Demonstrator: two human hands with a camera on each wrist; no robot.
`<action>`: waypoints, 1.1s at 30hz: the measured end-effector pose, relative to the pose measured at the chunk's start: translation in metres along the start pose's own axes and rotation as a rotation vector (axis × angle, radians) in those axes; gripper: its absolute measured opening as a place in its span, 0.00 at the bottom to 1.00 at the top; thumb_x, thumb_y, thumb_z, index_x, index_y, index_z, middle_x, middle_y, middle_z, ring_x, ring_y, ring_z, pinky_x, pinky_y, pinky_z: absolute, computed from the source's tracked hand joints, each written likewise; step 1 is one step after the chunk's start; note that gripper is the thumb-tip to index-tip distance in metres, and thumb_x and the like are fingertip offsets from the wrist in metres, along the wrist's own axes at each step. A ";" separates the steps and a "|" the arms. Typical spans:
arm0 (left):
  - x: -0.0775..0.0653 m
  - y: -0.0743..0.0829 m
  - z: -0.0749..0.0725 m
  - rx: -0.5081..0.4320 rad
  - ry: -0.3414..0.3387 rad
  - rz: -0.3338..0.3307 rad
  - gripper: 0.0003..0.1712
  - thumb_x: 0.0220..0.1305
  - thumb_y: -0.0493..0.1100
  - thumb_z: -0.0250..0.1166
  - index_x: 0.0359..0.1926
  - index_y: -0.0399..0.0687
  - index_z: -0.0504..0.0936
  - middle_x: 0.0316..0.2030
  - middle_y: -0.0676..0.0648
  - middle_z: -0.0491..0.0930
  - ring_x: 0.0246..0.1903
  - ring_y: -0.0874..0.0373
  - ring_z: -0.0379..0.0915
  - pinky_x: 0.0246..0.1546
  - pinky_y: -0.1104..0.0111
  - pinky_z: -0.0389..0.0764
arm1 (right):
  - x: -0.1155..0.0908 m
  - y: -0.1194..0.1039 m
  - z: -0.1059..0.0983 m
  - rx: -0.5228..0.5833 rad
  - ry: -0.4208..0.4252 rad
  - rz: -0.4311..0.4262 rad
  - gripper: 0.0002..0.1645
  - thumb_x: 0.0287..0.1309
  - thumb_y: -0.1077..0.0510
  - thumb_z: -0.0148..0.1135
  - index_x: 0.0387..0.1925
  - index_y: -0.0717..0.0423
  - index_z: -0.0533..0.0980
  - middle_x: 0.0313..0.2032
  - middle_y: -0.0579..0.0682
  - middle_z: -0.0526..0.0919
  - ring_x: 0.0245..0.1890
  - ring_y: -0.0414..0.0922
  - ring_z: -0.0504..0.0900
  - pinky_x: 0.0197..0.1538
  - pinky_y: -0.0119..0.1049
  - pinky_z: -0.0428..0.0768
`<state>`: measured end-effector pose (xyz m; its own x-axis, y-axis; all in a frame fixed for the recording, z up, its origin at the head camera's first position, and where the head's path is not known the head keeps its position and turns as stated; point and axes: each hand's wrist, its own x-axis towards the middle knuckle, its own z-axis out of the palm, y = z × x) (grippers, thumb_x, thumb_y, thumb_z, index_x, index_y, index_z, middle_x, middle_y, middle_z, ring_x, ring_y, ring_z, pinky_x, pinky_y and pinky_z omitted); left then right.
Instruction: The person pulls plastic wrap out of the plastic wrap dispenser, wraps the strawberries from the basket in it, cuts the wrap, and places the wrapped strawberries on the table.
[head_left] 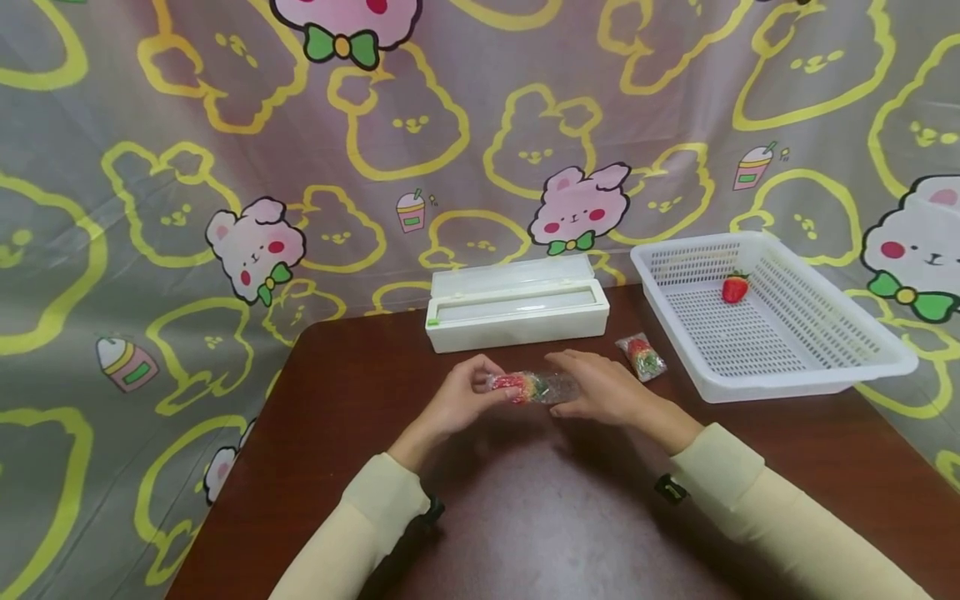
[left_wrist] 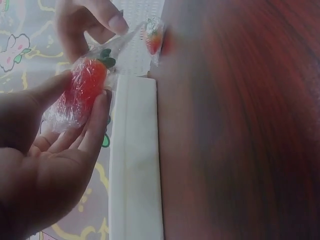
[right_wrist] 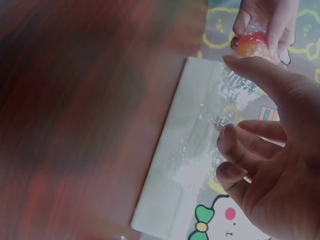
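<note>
Above the table, my left hand (head_left: 459, 392) pinches a red strawberry (left_wrist: 86, 87) between thumb and fingers. Clear plastic film (head_left: 558, 388) is wrapped around the fruit, and its green leaves point toward my right hand (head_left: 600, 387). Loose film spreads out past the leafy end. In the right wrist view, the right hand's thumb stands apart from its loosely bent fingers, with the shiny film (right_wrist: 235, 90) close by the thumb and fingertips. Just right of that hand, a second wrapped strawberry (head_left: 641, 357) lies on the table.
A long white cling film box (head_left: 517, 327) with its clear lid raised stands at the back of the dark wooden table (head_left: 360, 375). At the right is a white plastic basket (head_left: 817, 383) with one unwrapped strawberry (head_left: 735, 288) inside. A patterned curtain (head_left: 480, 125) hangs behind.
</note>
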<state>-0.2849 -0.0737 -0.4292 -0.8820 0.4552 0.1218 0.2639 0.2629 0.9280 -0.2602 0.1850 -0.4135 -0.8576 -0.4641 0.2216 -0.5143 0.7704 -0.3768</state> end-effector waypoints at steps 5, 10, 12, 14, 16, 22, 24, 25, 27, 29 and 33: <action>-0.002 0.000 0.001 -0.033 -0.064 0.007 0.15 0.64 0.38 0.72 0.47 0.36 0.78 0.37 0.42 0.87 0.36 0.57 0.83 0.44 0.51 0.85 | 0.003 0.000 0.006 0.074 -0.018 0.018 0.45 0.47 0.49 0.82 0.65 0.61 0.74 0.51 0.55 0.85 0.46 0.49 0.82 0.44 0.50 0.82; -0.002 -0.003 0.000 -0.076 -0.084 -0.003 0.16 0.65 0.39 0.72 0.49 0.38 0.78 0.39 0.42 0.86 0.38 0.57 0.83 0.48 0.43 0.82 | 0.005 0.004 0.009 0.221 -0.023 -0.073 0.45 0.46 0.51 0.83 0.65 0.61 0.74 0.51 0.52 0.85 0.43 0.43 0.81 0.45 0.41 0.81; -0.002 -0.004 -0.001 -0.094 -0.093 -0.011 0.16 0.65 0.40 0.72 0.49 0.40 0.78 0.40 0.42 0.86 0.39 0.56 0.83 0.48 0.44 0.82 | 0.006 0.004 0.010 0.274 -0.019 -0.119 0.47 0.46 0.51 0.83 0.66 0.61 0.73 0.53 0.52 0.84 0.45 0.43 0.81 0.48 0.40 0.81; -0.002 -0.004 -0.001 -0.097 -0.104 -0.011 0.16 0.65 0.41 0.72 0.50 0.41 0.78 0.41 0.43 0.86 0.39 0.56 0.83 0.46 0.49 0.84 | 0.005 0.003 0.010 0.317 -0.015 -0.146 0.48 0.47 0.50 0.82 0.67 0.59 0.71 0.55 0.50 0.83 0.48 0.43 0.80 0.50 0.40 0.81; -0.001 -0.003 0.000 -0.105 -0.114 -0.010 0.16 0.66 0.41 0.72 0.51 0.42 0.79 0.42 0.43 0.86 0.41 0.55 0.83 0.45 0.55 0.84 | 0.005 0.002 0.010 0.359 -0.012 -0.159 0.48 0.48 0.51 0.82 0.68 0.57 0.71 0.56 0.50 0.81 0.50 0.44 0.79 0.51 0.40 0.82; 0.001 -0.001 0.004 -0.151 -0.123 0.000 0.16 0.67 0.38 0.70 0.52 0.40 0.79 0.46 0.41 0.85 0.45 0.54 0.84 0.45 0.63 0.85 | 0.002 -0.001 0.012 0.466 -0.015 -0.128 0.51 0.48 0.58 0.81 0.73 0.55 0.66 0.60 0.55 0.73 0.49 0.46 0.79 0.50 0.37 0.84; 0.001 0.000 0.005 -0.158 -0.121 0.000 0.16 0.66 0.37 0.70 0.52 0.39 0.79 0.46 0.41 0.85 0.45 0.55 0.84 0.45 0.62 0.85 | 0.002 -0.002 0.012 0.473 -0.017 -0.102 0.53 0.49 0.59 0.81 0.74 0.55 0.63 0.63 0.57 0.72 0.52 0.49 0.79 0.52 0.38 0.83; 0.001 0.000 0.005 -0.160 -0.121 0.003 0.16 0.66 0.37 0.71 0.52 0.39 0.79 0.46 0.41 0.85 0.45 0.55 0.84 0.45 0.62 0.85 | 0.002 -0.002 0.012 0.480 -0.021 -0.089 0.54 0.49 0.60 0.80 0.75 0.56 0.62 0.64 0.58 0.72 0.53 0.50 0.79 0.53 0.38 0.83; 0.001 0.001 0.006 -0.144 -0.117 0.010 0.16 0.66 0.37 0.71 0.52 0.40 0.79 0.45 0.42 0.85 0.44 0.56 0.83 0.44 0.63 0.84 | 0.002 -0.003 0.011 0.502 -0.041 -0.066 0.54 0.50 0.62 0.79 0.75 0.58 0.61 0.65 0.58 0.74 0.56 0.51 0.79 0.54 0.39 0.83; 0.001 0.002 0.007 -0.109 -0.102 0.023 0.15 0.65 0.39 0.72 0.51 0.41 0.80 0.44 0.44 0.85 0.43 0.57 0.82 0.43 0.65 0.83 | 0.003 -0.004 0.010 0.526 -0.064 -0.053 0.52 0.51 0.63 0.78 0.74 0.60 0.61 0.62 0.58 0.77 0.56 0.51 0.80 0.53 0.38 0.84; 0.001 0.002 0.009 -0.021 -0.043 0.050 0.20 0.63 0.41 0.74 0.54 0.43 0.80 0.46 0.44 0.82 0.43 0.54 0.76 0.41 0.67 0.79 | 0.005 -0.003 0.010 0.560 -0.095 -0.068 0.49 0.52 0.64 0.76 0.73 0.64 0.62 0.56 0.55 0.82 0.51 0.47 0.82 0.51 0.37 0.84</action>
<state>-0.2814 -0.0651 -0.4300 -0.8504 0.5032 0.1533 0.2985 0.2217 0.9283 -0.2624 0.1756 -0.4205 -0.8053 -0.5614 0.1903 -0.4656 0.4004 -0.7893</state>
